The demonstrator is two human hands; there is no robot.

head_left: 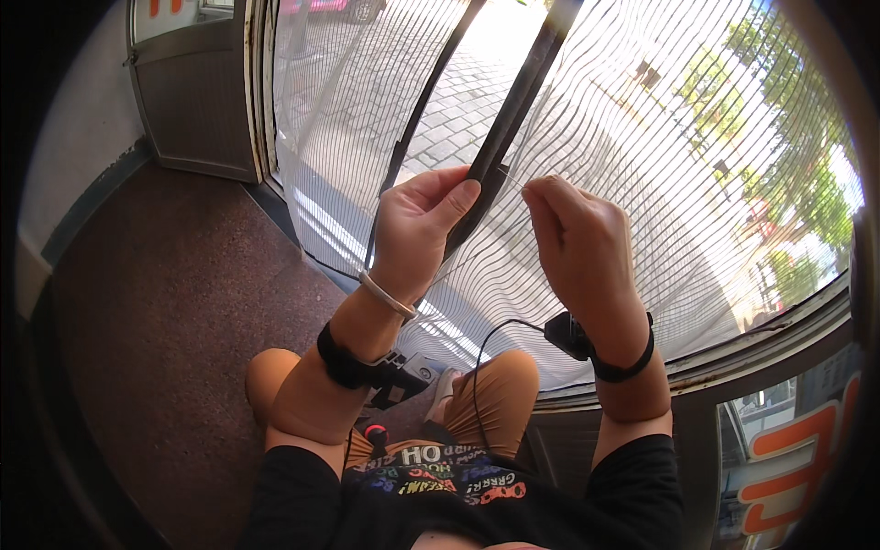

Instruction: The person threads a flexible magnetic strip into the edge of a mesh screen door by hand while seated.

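Observation:
A white striped mesh door curtain [623,137] hangs in front of me, with a dark edge strip [521,105] running down its right panel. My left hand [412,220] pinches this strip between thumb and fingers. A small dark bit sticks out from the strip just beside my left fingertips. To the right, apart from the strip, my right hand [587,247] is closed with its fingertips pressed together in front of the mesh. Whatever it may hold is too small to make out. The curtain's left panel [344,128] has its own dark edge, and a gap lies between the two.
A brown door leaf [197,110] stands at the upper left beside a pale wall [87,156]. Reddish-brown floor [183,275] spreads to my left. Paving [463,110] and trees show outside. Strapped devices sit on both forearms, and a black cable [478,357] runs from the right one.

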